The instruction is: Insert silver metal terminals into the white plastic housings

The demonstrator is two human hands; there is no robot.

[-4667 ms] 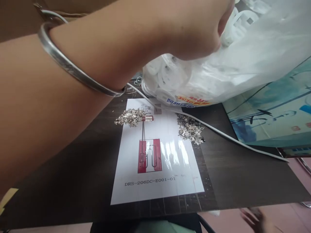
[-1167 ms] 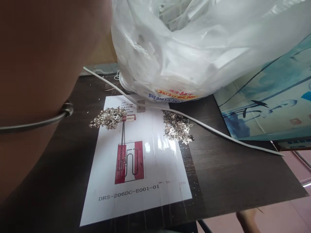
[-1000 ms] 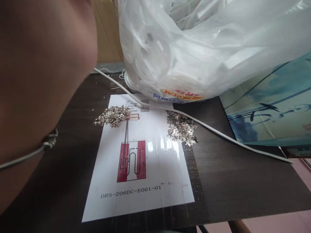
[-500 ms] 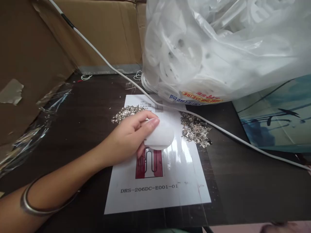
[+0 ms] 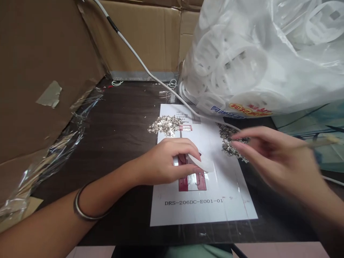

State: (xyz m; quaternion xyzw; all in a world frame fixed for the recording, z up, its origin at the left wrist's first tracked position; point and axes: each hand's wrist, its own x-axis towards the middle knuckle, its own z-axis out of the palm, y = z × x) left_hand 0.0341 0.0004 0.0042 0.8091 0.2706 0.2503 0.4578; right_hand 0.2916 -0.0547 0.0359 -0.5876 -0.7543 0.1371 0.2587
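My left hand (image 5: pixel 174 161) pinches a thin white plastic disc (image 5: pixel 200 164) between thumb and fingers, tilted nearly edge-on above the printed sheet (image 5: pixel 166 215). My right hand (image 5: pixel 276 154), smeared by motion, is at the right of the sheet, its thumb and forefinger tips slightly apart. A blurred, thin stick-like tool (image 5: pixel 322 142) with a pale yellowish end juts from it to the right; its kind cannot be made out. Close to those fingertips lies a heap of small metal pieces (image 5: pixel 228 143). Another heap of small shiny metal clips (image 5: pixel 165 125) lies beyond my left hand.
A big clear plastic bag (image 5: pixel 268 71) full of white round parts stands at the back right. A white cable (image 5: pixel 139 61) runs across in front of it. Cardboard walls (image 5: pixel 142 39) close off the back and left of the dark table (image 5: pixel 118 125).
My right hand has come into view from the right. My left hand has turned the disc from facing up to nearly edge-on. The whole view has shifted, so things appear further right.
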